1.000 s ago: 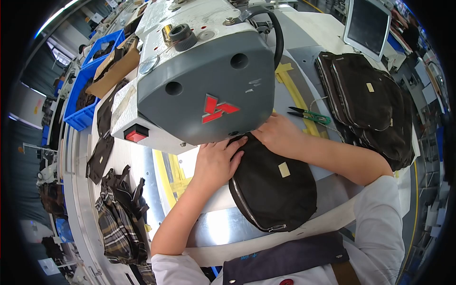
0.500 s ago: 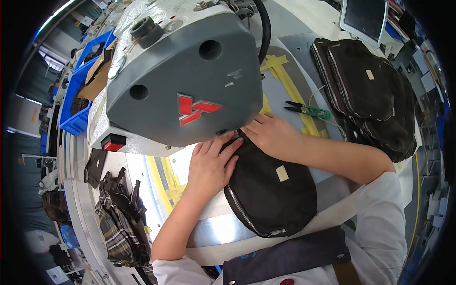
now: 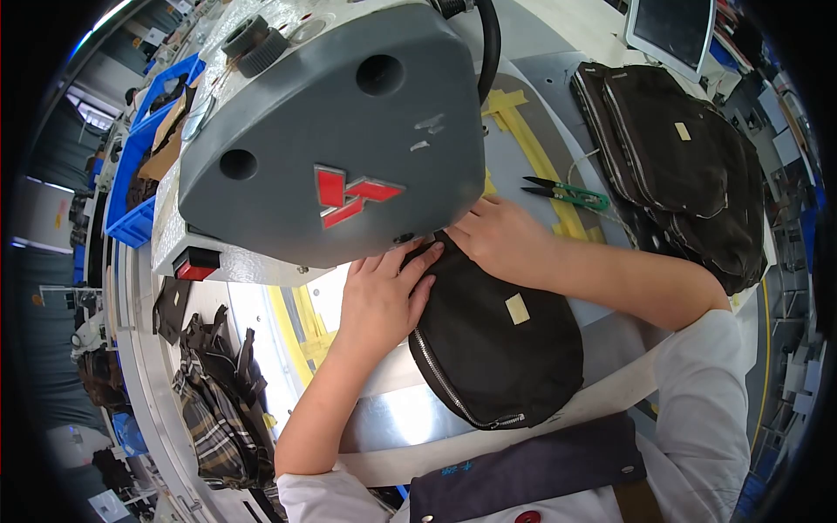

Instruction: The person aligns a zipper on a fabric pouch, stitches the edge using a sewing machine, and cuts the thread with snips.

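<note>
A black fabric pouch piece (image 3: 488, 349) with a silver zipper along its curved left edge and a small cream patch lies under a sewing machine (image 3: 349, 131). My left hand (image 3: 379, 301) rests on its upper left edge, fingers stretched out and apart, some fingertips hidden behind the machine head. My right hand (image 3: 506, 244) lies flat on its upper right edge with fingers extended; their tips are partly covered by the machine head. The needle area is hidden.
Green-handled thread snips (image 3: 567, 193) lie right of the machine on yellow-taped bed. A stack of dark zippered bag pieces (image 3: 667, 157) sits at the right, below a tablet (image 3: 671, 35). Plaid fabric (image 3: 218, 418) lies at left; blue bins (image 3: 135, 196) stand behind.
The black pouch piece and both hands have shifted very slightly up toward the machine. The machine appears a little larger and lower-left as the head view has moved.
</note>
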{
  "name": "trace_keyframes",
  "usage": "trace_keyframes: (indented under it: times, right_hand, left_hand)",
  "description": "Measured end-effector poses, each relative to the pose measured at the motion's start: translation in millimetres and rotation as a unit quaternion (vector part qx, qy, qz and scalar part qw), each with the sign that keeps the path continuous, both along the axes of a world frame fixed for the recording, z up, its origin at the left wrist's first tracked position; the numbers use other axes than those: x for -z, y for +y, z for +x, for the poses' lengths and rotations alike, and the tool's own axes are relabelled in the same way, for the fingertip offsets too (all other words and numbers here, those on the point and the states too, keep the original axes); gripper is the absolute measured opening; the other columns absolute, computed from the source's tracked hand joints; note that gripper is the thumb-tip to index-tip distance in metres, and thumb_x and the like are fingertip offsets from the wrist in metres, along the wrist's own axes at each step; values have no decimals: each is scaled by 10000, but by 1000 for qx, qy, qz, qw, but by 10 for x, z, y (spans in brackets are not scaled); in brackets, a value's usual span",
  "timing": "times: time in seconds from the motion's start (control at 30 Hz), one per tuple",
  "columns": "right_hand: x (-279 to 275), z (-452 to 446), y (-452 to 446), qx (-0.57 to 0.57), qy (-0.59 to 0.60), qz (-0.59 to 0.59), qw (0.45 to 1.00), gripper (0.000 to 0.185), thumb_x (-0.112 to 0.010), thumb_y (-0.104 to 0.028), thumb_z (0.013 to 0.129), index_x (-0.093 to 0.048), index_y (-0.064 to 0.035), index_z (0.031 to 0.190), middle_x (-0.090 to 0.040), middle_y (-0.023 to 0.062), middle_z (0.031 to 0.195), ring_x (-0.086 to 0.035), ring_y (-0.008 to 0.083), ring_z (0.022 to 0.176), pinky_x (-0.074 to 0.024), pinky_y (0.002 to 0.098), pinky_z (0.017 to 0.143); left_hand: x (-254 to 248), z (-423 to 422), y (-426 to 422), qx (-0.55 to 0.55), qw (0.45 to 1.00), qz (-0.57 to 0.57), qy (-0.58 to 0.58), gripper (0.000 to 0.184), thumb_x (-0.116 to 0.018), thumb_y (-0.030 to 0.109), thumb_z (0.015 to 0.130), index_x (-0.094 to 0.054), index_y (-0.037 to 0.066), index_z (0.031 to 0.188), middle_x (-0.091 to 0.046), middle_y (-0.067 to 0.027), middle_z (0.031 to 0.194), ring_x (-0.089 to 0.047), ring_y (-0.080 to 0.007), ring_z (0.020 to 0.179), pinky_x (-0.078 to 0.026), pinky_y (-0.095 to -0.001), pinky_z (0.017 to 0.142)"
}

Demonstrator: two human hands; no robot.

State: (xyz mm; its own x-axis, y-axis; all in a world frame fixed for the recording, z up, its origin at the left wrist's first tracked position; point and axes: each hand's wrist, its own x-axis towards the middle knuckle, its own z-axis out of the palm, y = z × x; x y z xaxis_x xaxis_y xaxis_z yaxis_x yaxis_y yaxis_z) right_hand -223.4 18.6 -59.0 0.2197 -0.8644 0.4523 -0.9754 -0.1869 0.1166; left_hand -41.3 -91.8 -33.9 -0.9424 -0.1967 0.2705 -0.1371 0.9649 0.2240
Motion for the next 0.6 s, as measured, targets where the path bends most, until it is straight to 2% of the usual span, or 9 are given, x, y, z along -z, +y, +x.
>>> trace_keyframes:
  times: [0.33, 0.37, 0.6]
  right_hand:
    - [36, -27, -4, -18, -28, 3, 999, 141, -590, -127, 714, -651, -13, 771, -534, 72, 882, -568, 198, 798, -504, 305, 681]
    - [35, -47, -18, -12, -33, 43, 998, 184, -568, -132, 738, -617, -3, 860, -529, 60, 930, -552, 205, 874, -493, 317, 731]
    - [26, -84, -56, -15, -40, 24, 999, 178, -573, -131, 723, -630, -2, 830, -538, 66, 900, -556, 203, 815, -492, 315, 687]
  left_hand:
    - [-8, -35, 18, -2, 1000, 5, 10, 348, -655, 113, 775, -645, 139, 1123, -584, -63, 1149, -562, -273, 1042, -428, -392, 875]
    - [-3, -37, 5, -6, 1000, 3, 6, 345, -653, 114, 779, -645, 139, 1123, -585, -62, 1146, -563, -271, 1043, -427, -392, 867]
    - [4, -59, -10, -21, 1000, -9, 2, 342, -641, 118, 803, -643, 145, 1144, -586, -58, 1147, -574, -278, 1036, -418, -391, 856]
